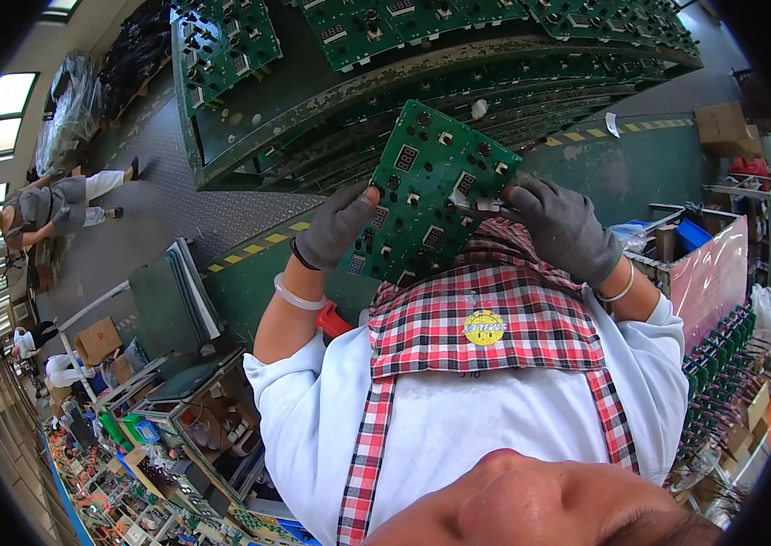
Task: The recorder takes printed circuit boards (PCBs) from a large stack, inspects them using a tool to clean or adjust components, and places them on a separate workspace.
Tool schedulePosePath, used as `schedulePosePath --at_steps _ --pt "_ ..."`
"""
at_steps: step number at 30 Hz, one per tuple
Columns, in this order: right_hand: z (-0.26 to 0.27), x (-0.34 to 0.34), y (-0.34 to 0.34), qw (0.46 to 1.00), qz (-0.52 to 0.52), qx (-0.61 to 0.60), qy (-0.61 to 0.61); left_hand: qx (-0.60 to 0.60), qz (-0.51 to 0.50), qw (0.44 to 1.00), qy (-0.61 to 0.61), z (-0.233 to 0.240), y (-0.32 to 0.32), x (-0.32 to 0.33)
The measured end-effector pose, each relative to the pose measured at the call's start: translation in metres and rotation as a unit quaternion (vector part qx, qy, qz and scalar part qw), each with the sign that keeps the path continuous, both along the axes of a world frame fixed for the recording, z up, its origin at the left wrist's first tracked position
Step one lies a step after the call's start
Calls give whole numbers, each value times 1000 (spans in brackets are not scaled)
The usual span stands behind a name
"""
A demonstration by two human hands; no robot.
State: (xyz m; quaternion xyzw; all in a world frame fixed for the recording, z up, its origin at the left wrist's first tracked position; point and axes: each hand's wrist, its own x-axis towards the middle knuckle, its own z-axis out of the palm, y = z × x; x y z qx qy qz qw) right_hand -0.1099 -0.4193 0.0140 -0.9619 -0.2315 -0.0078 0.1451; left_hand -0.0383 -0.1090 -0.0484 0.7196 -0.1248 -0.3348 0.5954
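A green printed circuit board panel (pixel 419 184) is tilted in front of my apron, with several three-digit displays, buttons and round black parts on its face. My left hand (pixel 336 228), in a grey glove, grips its left edge, thumb on top. At the right edge, my gloved right hand (pixel 559 222) is closed around a thin dark tool (pixel 505 213), which reaches over the panel. Small shiny pieces (pixel 474 203) lie by its tip; what they are I cannot tell. My right fingers hide part of that edge.
Beyond the panel stands a worn green rack (pixel 351 78) with more circuit boards (pixel 358 31) on top and on lower shelves. A bin with a pink side (pixel 709 273) stands at right. Cardboard boxes (pixel 723 126) sit farther back. Another person (pixel 51 205) is on the floor area at left.
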Motion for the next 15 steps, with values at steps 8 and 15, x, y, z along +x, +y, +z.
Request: schedulePosePath --at_steps 8,15 --pt "52 -7 6 981 156 114 6 -46 127 991 -22 14 -7 -10" --pt "42 0 10 990 52 2 -128 -86 248 957 -123 11 -22 -7"
